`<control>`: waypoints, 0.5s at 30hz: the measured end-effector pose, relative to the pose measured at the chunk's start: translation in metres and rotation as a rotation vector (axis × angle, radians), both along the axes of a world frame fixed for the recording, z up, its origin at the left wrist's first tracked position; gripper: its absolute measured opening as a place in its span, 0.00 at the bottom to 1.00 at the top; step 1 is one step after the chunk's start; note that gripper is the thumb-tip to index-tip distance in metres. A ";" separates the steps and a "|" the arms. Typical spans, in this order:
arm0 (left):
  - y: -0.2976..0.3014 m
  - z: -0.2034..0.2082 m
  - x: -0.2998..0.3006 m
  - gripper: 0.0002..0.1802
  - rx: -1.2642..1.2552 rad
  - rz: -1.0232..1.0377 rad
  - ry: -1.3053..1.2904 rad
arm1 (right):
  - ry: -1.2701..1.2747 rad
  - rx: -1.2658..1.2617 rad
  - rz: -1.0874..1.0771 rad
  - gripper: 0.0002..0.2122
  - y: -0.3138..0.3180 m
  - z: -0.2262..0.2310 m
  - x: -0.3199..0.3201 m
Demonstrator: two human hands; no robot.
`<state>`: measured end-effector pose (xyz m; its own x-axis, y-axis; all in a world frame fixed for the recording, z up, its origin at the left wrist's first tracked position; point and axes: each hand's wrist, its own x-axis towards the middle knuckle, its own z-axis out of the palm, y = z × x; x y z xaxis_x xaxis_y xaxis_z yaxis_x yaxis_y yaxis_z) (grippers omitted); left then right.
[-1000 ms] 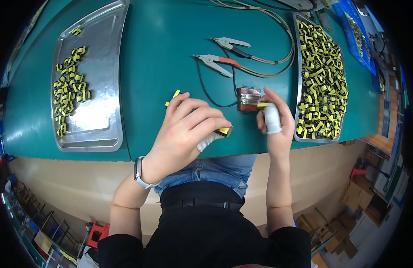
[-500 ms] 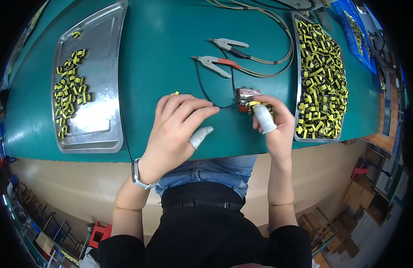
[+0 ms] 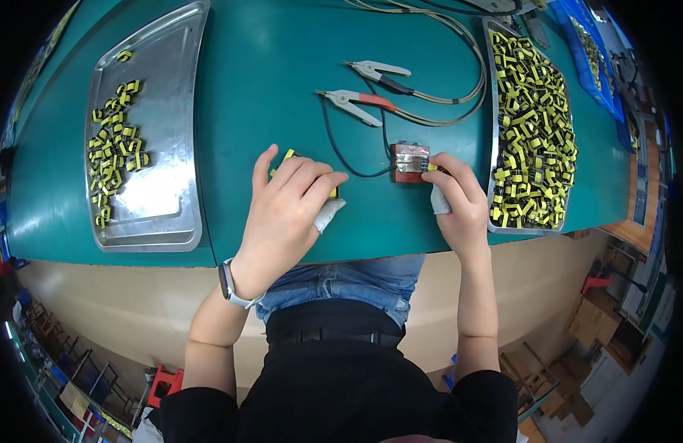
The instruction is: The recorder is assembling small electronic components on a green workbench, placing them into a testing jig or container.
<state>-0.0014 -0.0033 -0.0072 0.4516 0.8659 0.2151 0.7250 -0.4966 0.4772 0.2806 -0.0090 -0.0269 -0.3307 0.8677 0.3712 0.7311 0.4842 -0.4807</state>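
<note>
My right hand (image 3: pixel 462 209), a white cover on its thumb, pinches a small yellow-and-black transformer (image 3: pixel 433 167). It presses the part against the right edge of a reddish-brown block with metal plates (image 3: pixel 409 177). Further left, my left hand (image 3: pixel 284 207) curls palm down over the table, its thumb also covered in white. One yellow-and-black transformer (image 3: pixel 333 193) shows between that thumb and the fingers. Another yellow piece (image 3: pixel 289 155) peeks out beyond the knuckles; how much lies under the palm is hidden.
On the left a metal tray (image 3: pixel 168 225) carries a loose group of transformers. A fuller tray (image 3: pixel 492 223) stands on the right. Two test clips, one black (image 3: pixel 378 71) and one red (image 3: pixel 352 103), lie behind the block with cables. A blue crate (image 3: pixel 603 100) sits far right.
My right hand has brought the transformer to the block's right edge, its fingers now pinched there. The left index and thumb have drawn in, and more yellow shows around that hand.
</note>
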 end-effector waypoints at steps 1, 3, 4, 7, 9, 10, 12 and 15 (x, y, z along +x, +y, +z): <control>0.000 0.000 0.001 0.20 0.000 -0.001 0.000 | 0.000 0.000 -0.001 0.17 0.000 0.002 -0.003; -0.001 0.003 0.004 0.21 0.007 0.009 -0.094 | 0.227 -0.077 -0.101 0.17 -0.003 0.006 -0.013; -0.001 0.007 0.005 0.21 0.008 0.011 -0.092 | 0.513 -0.258 -0.133 0.13 -0.007 0.007 -0.015; -0.002 0.017 0.010 0.21 -0.036 -0.024 -0.262 | 1.325 -0.796 -0.058 0.15 -0.017 0.006 -0.021; -0.003 0.020 0.015 0.23 -0.025 -0.085 -0.340 | 1.606 -1.034 -0.017 0.15 -0.017 0.007 -0.036; -0.004 0.021 0.017 0.24 -0.043 -0.103 -0.376 | 1.521 -1.031 0.025 0.15 -0.017 0.005 -0.043; -0.003 0.019 0.022 0.24 -0.023 -0.121 -0.353 | 1.350 -1.017 -0.001 0.14 -0.018 0.008 -0.056; -0.005 0.019 0.021 0.26 -0.008 -0.145 -0.321 | 1.237 -1.130 -0.044 0.15 -0.015 0.021 -0.063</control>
